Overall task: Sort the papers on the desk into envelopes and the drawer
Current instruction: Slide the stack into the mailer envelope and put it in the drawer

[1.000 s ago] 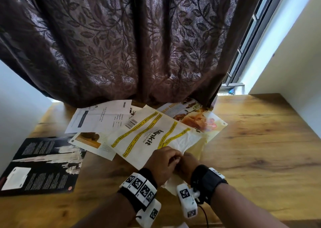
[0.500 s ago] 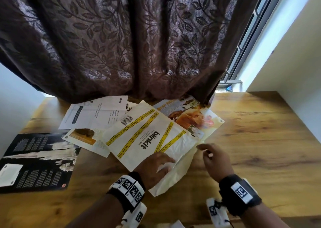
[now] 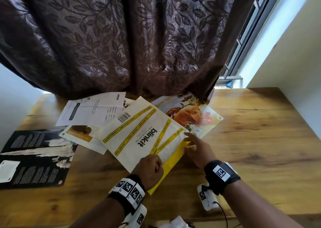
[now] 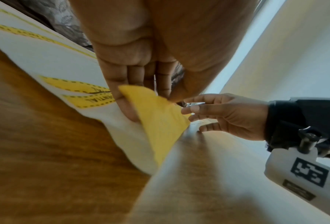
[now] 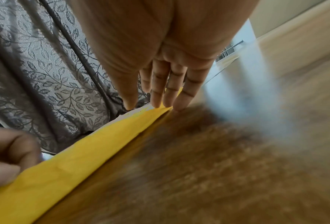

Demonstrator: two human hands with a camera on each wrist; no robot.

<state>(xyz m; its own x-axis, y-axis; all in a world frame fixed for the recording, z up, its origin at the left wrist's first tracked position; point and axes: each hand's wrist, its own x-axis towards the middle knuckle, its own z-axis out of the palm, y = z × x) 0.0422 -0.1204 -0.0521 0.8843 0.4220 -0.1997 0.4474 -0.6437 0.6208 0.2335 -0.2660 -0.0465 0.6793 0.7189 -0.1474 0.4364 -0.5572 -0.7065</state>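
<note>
A white blinkit envelope (image 3: 139,135) with yellow tape stripes lies slanted on the wooden desk (image 3: 260,140). Its mouth faces me, with the yellow inner flap (image 3: 173,160) folded out. My left hand (image 3: 152,163) grips the envelope's near edge, fingers curled over the white layer (image 4: 45,65) beside the yellow flap (image 4: 160,124). My right hand (image 3: 192,144) has straight fingers touching the far end of the flap (image 5: 83,154) at the envelope's right corner. The right hand (image 5: 154,104) holds nothing. Whatever is inside the envelope is hidden.
A white printed sheet (image 3: 93,111), an orange leaflet (image 3: 81,135) and a food flyer (image 3: 191,113) lie partly under the envelope. A black brochure (image 3: 34,156) lies at the left edge. A brown leaf-patterned curtain (image 3: 121,36) hangs behind the desk. Bare wood lies to the right.
My right hand left my left hand, swung right, then reached the envelope's right corner. The flap's yellow inside now shows. The left hand stayed on the near edge.
</note>
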